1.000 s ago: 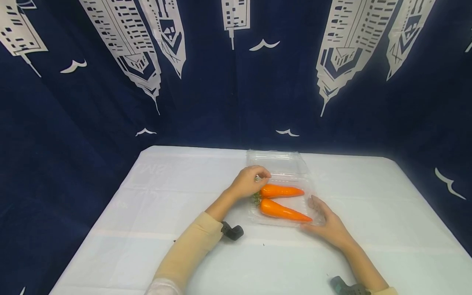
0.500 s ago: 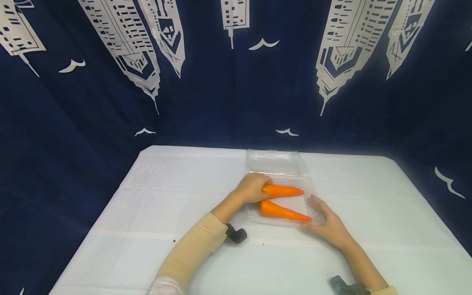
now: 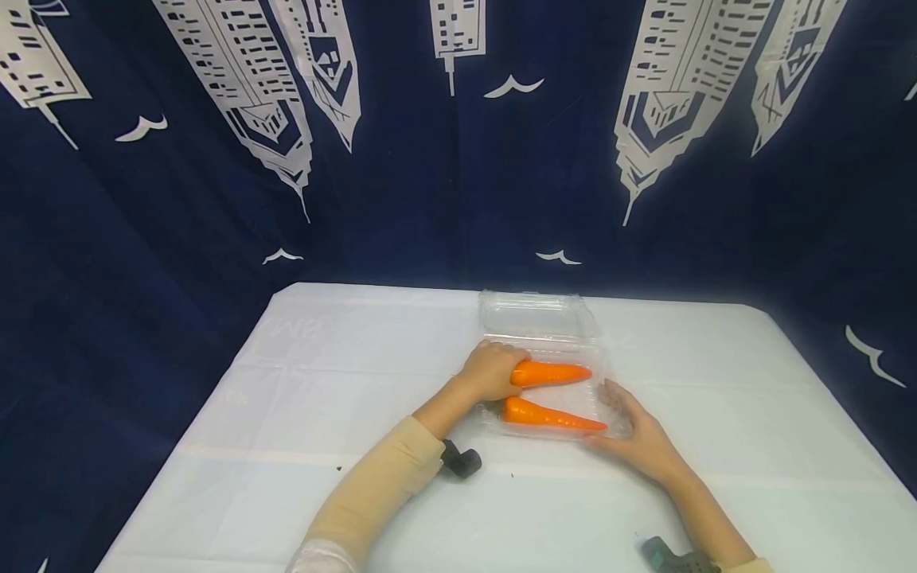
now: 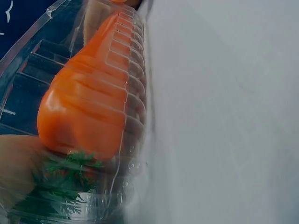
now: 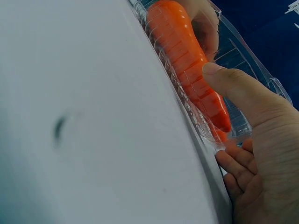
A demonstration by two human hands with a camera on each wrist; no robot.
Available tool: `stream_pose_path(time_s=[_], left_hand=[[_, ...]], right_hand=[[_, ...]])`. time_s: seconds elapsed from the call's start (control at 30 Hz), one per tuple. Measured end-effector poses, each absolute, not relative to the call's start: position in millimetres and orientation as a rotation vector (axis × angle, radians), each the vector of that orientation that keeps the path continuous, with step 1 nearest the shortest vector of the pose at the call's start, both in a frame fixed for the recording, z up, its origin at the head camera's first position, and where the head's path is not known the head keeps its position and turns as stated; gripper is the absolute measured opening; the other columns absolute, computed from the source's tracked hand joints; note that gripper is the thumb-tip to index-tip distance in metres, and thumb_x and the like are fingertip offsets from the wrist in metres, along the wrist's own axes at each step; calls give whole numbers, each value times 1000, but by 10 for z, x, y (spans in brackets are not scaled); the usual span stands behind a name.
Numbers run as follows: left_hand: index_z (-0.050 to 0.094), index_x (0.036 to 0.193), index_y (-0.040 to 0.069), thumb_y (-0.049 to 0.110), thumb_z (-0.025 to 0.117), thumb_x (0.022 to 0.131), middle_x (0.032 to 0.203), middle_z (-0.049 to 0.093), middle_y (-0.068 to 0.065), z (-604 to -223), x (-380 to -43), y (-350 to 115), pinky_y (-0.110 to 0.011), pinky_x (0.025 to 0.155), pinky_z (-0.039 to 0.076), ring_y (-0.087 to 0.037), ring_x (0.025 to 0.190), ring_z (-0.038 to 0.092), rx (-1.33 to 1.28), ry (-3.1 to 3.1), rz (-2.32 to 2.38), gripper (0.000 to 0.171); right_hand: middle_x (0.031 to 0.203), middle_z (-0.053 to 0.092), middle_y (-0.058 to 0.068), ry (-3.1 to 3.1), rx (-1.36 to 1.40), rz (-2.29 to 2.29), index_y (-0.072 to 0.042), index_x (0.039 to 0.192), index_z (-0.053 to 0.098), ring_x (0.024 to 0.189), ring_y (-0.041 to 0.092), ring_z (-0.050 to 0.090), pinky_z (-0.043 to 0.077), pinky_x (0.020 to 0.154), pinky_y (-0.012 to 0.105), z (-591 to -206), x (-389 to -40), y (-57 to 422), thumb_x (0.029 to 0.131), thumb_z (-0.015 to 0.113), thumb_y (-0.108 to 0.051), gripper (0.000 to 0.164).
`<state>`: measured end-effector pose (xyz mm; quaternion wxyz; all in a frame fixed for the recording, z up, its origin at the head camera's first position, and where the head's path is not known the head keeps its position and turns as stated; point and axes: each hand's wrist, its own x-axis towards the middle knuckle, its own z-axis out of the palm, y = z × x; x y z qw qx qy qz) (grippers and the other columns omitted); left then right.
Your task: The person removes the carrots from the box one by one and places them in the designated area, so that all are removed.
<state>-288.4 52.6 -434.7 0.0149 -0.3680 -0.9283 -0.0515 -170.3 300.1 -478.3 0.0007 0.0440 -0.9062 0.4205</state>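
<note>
Two orange carrots lie side by side in a clear plastic clamshell box [image 3: 533, 347] whose lid [image 3: 539, 315] is folded back behind it. My left hand [image 3: 493, 371] grips the far carrot [image 3: 552, 373] by its thick end and covers its leafy top. Just below that hand lies the near carrot [image 3: 548, 415], its tip pointing right; green leaves [image 4: 70, 172] show at its thick end in the left wrist view. At the box's right end, my right hand [image 3: 640, 438] holds the wall, with the thumb [image 5: 233, 86] over the rim and the other fingers curled against the outside.
A white cloth [image 3: 301, 414] covers the table under the box. Behind the table's back edge hangs a dark blue curtain [image 3: 444, 199] with white building prints. Dark camera mounts [image 3: 461, 460] sit on both wrists.
My left hand has come down from above the leafy tops and taken hold of the far carrot. The near carrot's thick end has shifted slightly toward me. My right hand has stayed in place.
</note>
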Motion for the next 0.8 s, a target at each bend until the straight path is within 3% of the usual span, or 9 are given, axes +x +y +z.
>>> stream_pose_path(time_s=[0.4,0.6,0.8], left_hand=[[51,129,21,39,65,82,116,60,6,-4349,-2880,485,-31,93,34,-12,103,51,-1131,-2845,-402,53],[46,135,19,37,64,83,125,54,4,-4335,-2876,442,-33,98,33,-14,111,48,-1085,-2752,-754,58],[47,134,16,30,68,82,117,57,1,-4314,-2878,416,-30,88,41,-12,101,51,-1006,-2594,-1163,58]], right_hand=[[142,37,14,-2846,145,1318,-14,147,21,130,37,29,24,98,62,-4784,-1704,3005,71,76,-45,99],[143,36,13,-2848,149,1333,-14,147,21,130,36,30,24,98,62,-4784,-1699,3007,72,75,-45,97],[143,36,14,-2842,154,1334,-14,146,23,130,36,30,23,98,62,-4778,-1697,3003,72,75,-44,95]])
